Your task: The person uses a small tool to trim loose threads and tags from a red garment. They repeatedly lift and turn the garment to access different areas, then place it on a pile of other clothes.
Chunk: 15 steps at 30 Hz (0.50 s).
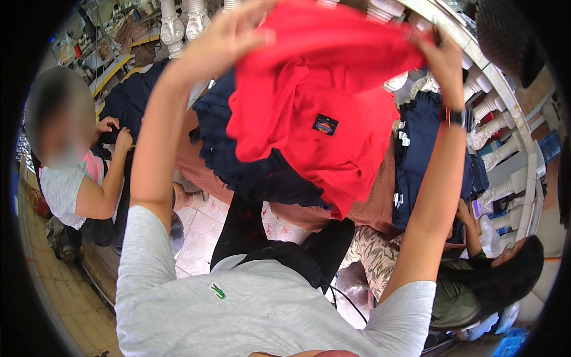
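Note:
A red shirt [351, 137], blurred along its upper part, is raised and spread between my two hands. A small dark label shows on its inside. At its upper left, my left hand [244, 35] is closed on the cloth, its fingertips partly behind the fabric. My right hand [443, 56], with a dark band at the wrist, pinches the shirt's upper right corner. Below the shirt lies a pile of navy garments [238, 160], partly covered by its hanging lower part.
Brown cloth [380, 202] covers the table. Folded navy garments [416, 149] lie at the right, near a white balustrade [496, 128]. One person [77, 184] sits at left handling dark cloth; another [476, 291] sits at right.

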Each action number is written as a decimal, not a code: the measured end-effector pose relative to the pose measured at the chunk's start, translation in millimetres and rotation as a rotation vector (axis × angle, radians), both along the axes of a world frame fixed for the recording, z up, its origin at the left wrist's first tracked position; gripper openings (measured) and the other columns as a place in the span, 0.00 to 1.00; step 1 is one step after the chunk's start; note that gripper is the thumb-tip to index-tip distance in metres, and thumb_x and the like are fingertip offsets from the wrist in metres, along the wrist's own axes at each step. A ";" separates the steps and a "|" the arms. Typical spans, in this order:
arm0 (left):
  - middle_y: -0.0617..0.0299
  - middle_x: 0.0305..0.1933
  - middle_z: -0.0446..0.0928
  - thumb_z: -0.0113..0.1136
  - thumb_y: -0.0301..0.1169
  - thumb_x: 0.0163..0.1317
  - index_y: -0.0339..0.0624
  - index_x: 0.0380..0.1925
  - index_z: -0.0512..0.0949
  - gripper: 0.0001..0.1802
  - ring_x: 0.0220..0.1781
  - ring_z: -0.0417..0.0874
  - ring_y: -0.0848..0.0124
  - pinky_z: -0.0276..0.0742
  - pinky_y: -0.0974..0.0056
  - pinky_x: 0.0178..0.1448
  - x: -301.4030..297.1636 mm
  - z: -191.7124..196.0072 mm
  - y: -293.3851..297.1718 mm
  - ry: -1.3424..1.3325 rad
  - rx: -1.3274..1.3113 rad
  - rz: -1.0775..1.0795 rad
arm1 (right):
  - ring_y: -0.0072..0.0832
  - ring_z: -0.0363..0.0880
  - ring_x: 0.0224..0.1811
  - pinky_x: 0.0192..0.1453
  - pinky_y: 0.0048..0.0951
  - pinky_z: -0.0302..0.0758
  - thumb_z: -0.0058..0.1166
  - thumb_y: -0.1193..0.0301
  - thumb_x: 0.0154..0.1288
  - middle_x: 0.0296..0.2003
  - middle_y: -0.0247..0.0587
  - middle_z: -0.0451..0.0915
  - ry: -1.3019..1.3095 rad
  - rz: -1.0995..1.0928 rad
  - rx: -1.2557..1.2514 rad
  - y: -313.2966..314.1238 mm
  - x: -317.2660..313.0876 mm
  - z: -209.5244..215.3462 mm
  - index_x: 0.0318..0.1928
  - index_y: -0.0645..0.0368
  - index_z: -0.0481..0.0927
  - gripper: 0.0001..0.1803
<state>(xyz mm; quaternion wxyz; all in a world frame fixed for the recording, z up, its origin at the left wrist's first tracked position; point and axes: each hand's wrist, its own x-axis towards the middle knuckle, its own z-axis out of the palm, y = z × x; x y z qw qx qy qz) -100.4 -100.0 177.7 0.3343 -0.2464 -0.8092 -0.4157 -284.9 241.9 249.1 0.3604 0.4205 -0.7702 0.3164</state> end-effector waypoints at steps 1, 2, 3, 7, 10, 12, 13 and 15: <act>0.50 0.80 0.57 0.61 0.28 0.67 0.35 0.77 0.54 0.41 0.82 0.56 0.66 0.63 0.70 0.71 17.2 -31.2 -1.3 -0.139 -0.003 -0.151 | 0.20 0.77 0.29 0.36 0.29 0.77 0.72 0.71 0.55 0.24 0.30 0.79 -0.311 0.110 0.043 -2.3 8.3 -33.0 0.31 0.60 0.80 0.11; 0.51 0.80 0.57 0.60 0.22 0.64 0.36 0.76 0.56 0.41 0.80 0.57 0.68 0.68 0.72 0.64 46.0 -50.9 25.7 -0.280 0.146 -0.089 | 0.20 0.77 0.31 0.40 0.28 0.77 0.73 0.73 0.54 0.26 0.30 0.79 -0.474 0.150 0.066 4.1 19.9 -58.3 0.33 0.61 0.81 0.12; 0.54 0.81 0.56 0.59 0.18 0.63 0.39 0.77 0.56 0.42 0.69 0.72 0.73 0.72 0.74 0.53 63.9 -61.4 37.0 -0.464 0.085 0.063 | 0.20 0.77 0.34 0.44 0.28 0.77 0.74 0.74 0.52 0.28 0.30 0.80 -0.633 0.183 0.092 9.7 31.8 -81.1 0.35 0.61 0.81 0.13; 0.54 0.54 0.78 0.65 0.21 0.60 0.45 0.70 0.70 0.35 0.34 0.79 0.75 0.76 0.70 0.42 88.3 -97.1 52.1 -0.360 0.155 0.242 | 0.18 0.74 0.44 0.54 0.23 0.71 0.75 0.78 0.50 0.44 0.30 0.78 -0.689 0.210 -0.151 25.8 74.6 -128.4 0.44 0.61 0.79 0.21; 0.58 0.42 0.79 0.67 0.21 0.59 0.39 0.53 0.80 0.21 0.37 0.81 0.69 0.78 0.64 0.43 82.3 -86.2 70.3 0.148 -0.046 0.563 | 0.13 0.70 0.40 0.42 0.14 0.67 0.75 0.78 0.52 0.44 0.27 0.76 -0.581 0.093 -0.324 20.6 109.1 -142.5 0.47 0.59 0.79 0.22; 0.58 0.40 0.79 0.68 0.21 0.57 0.39 0.45 0.81 0.15 0.41 0.81 0.65 0.78 0.63 0.45 71.3 -89.1 85.7 0.176 -0.022 0.404 | 0.10 0.66 0.38 0.34 0.11 0.63 0.74 0.78 0.54 0.42 0.24 0.75 -0.529 0.031 -0.429 8.3 125.7 -155.2 0.46 0.57 0.80 0.19; 0.58 0.40 0.80 0.69 0.20 0.57 0.38 0.41 0.81 0.12 0.43 0.81 0.64 0.78 0.62 0.47 63.8 -91.3 93.2 0.190 -0.014 0.327 | 0.10 0.66 0.32 0.32 0.14 0.63 0.72 0.79 0.55 0.34 0.22 0.73 -0.505 -0.011 -0.420 1.6 131.4 -160.1 0.45 0.58 0.81 0.17; 0.55 0.41 0.78 0.69 0.19 0.55 0.38 0.41 0.79 0.13 0.47 0.80 0.59 0.77 0.60 0.49 38.8 -98.8 104.4 0.239 -0.158 0.243 | 0.11 0.63 0.26 0.29 0.18 0.62 0.70 0.80 0.57 0.25 0.23 0.69 -0.405 -0.015 -0.338 -10.8 139.6 -164.9 0.46 0.59 0.82 0.16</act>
